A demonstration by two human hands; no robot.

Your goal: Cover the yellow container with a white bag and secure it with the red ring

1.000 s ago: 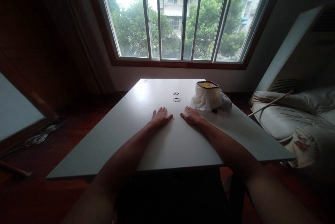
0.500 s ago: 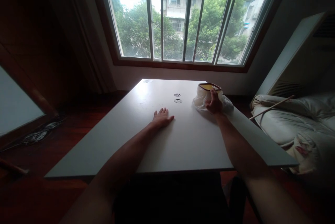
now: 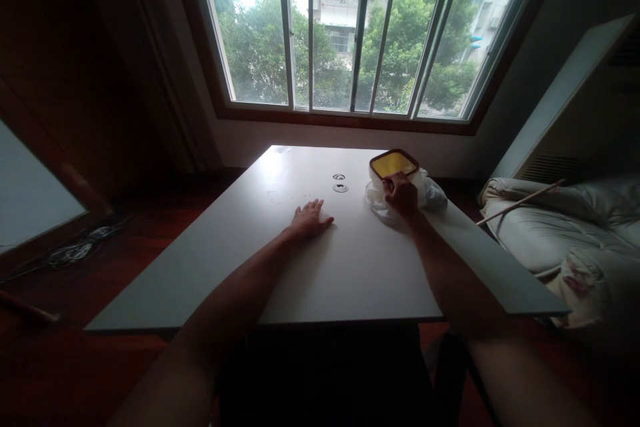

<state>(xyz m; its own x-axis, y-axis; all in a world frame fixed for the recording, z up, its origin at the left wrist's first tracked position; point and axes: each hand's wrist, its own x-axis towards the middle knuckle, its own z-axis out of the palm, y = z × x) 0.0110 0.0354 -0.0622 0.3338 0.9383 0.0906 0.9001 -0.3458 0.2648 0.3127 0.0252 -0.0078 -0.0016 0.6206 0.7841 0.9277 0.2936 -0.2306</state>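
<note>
My left hand (image 3: 309,219) lies flat on the white table (image 3: 210,260), fingers spread, holding nothing. My right hand (image 3: 401,195) is closed on the near rim of a bin (image 3: 394,164) with a brown rim and yellow inside. The bin tilts toward me, so its inside shows. A translucent plastic bag (image 3: 379,200) surrounds its lower part and bunches out to the right on the tabletop.
Two round fittings, one a grommet (image 3: 341,188), are set in the table left of the bin. A window (image 3: 345,34) is behind. At the right, a stick (image 3: 520,202) rests on pale bedding (image 3: 535,234). Cables (image 3: 75,252) lie on the left floor.
My right hand has closed on the bin's near rim and shifted slightly left. The bin has tipped toward me and its rim has risen. My left hand stays in place.
</note>
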